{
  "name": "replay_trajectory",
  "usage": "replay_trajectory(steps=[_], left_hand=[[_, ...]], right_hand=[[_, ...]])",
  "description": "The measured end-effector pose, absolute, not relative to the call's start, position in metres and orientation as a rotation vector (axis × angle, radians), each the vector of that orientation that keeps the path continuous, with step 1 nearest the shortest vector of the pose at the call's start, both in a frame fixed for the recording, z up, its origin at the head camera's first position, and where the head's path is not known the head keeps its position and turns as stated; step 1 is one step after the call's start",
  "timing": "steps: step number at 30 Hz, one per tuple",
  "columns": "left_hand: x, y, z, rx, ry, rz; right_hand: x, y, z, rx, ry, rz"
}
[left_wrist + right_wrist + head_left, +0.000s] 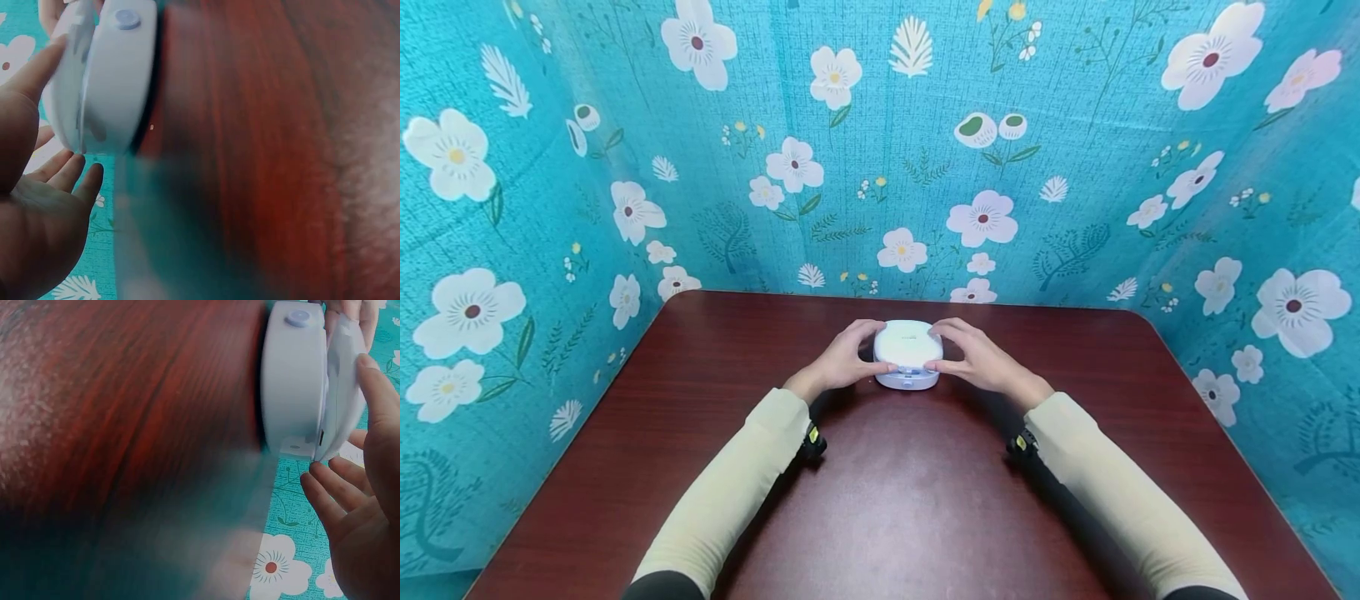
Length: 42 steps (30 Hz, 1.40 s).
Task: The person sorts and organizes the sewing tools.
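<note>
A rounded white plastic case (pixel 907 382) stands on the table near its far edge. Its lid (pixel 906 342) is raised slightly at the front, leaving a narrow gap above the base. A round button (pixel 127 19) sits on the front of the base. My left hand (pixel 844 357) grips the lid from the left, thumb at its front edge and fingers toward the side and back. From the right, my right hand (pixel 983 358) holds the lid the same way, its thumb (pixel 375 384) on the lid's front. The inside of the case is hidden.
The dark red-brown wooden table (pixel 910 500) extends toward me and to both sides. A blue flowered cloth (pixel 865 192) hangs behind the table and along both sides. Dark wrist devices (pixel 812 442) sit under both sleeve cuffs.
</note>
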State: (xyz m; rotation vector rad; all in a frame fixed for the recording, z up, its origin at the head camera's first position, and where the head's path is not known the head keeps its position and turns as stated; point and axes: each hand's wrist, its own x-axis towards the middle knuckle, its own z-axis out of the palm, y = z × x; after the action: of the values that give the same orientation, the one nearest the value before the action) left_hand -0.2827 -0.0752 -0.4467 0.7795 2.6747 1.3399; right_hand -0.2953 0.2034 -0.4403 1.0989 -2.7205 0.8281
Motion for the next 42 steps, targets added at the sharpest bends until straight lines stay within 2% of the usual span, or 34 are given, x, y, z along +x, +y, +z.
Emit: replay_trajectory(steps=[42], left_hand=[[-0.2807, -0.0701, -0.4565, 0.705, 2.857, 1.102]], right_hand=[[-0.2892, 0.2012, -0.4496, 1.003, -2.839, 0.826]])
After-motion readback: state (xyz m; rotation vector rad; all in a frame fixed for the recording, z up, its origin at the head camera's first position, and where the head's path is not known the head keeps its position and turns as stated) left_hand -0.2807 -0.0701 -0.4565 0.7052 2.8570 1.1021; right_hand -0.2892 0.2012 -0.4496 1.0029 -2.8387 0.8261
